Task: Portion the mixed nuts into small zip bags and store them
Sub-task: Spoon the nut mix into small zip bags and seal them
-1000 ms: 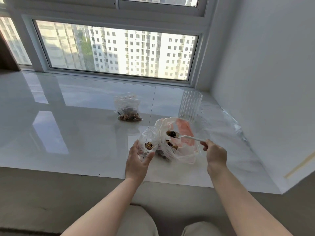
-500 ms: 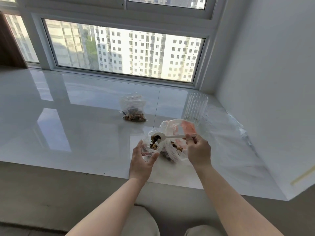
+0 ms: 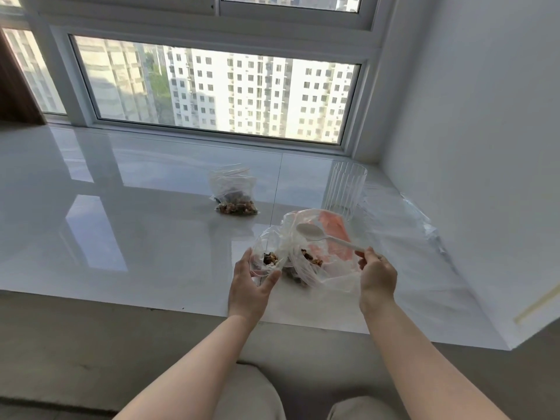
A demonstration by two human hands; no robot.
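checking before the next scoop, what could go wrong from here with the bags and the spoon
1. The left hand alone holds the small bag open; if its soft mouth folds, the next scoop could spill onto the sill.
2. The big bag slumps unsupported, so the spoon in the right hand may drag it and tip nuts out.
3. The glass stands just behind, where a wide swing might hit it.
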